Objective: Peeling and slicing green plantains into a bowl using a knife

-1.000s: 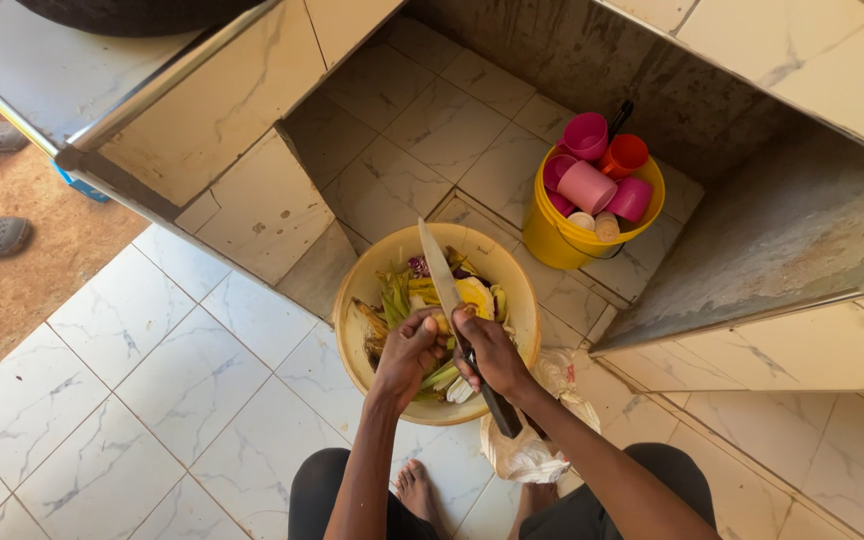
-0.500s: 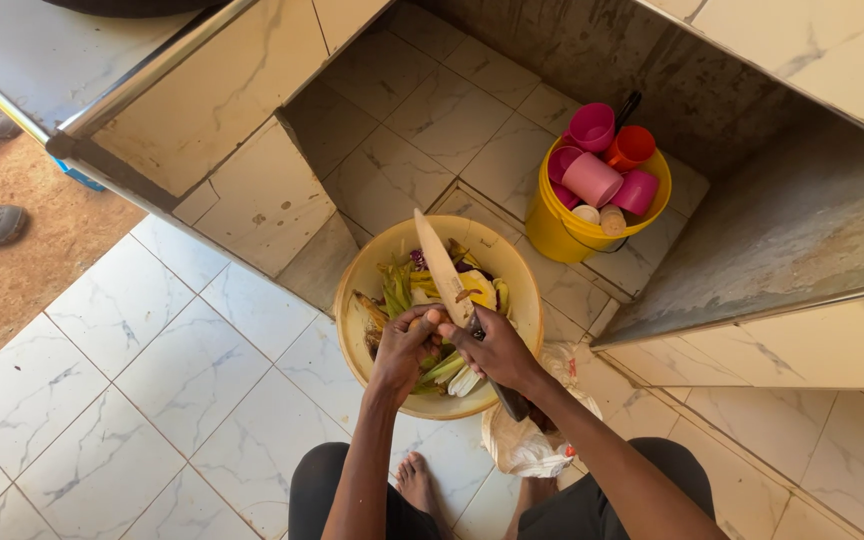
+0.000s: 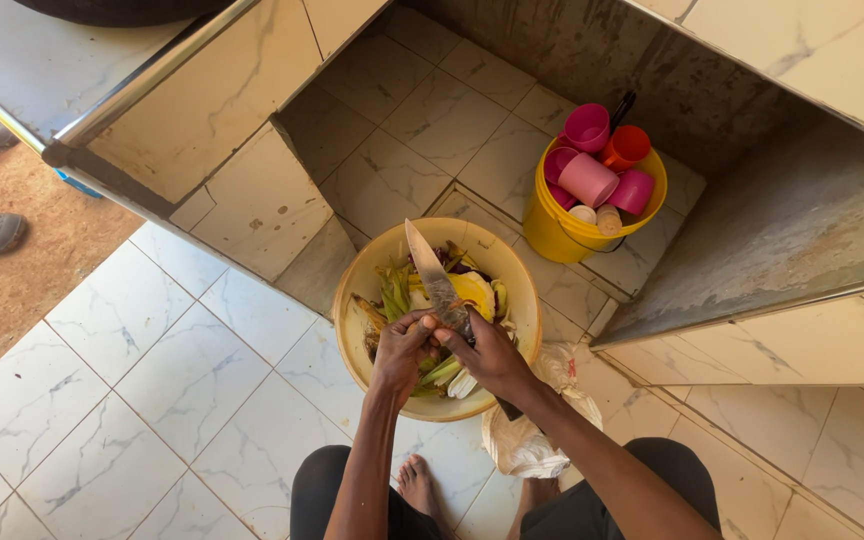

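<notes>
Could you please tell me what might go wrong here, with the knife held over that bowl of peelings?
The left hand sits right against the blade of the knife that the right hand holds, so a slip could cut a finger. The person's bare foot lies just below the bowl, so a dropped knife might hit it.
</notes>
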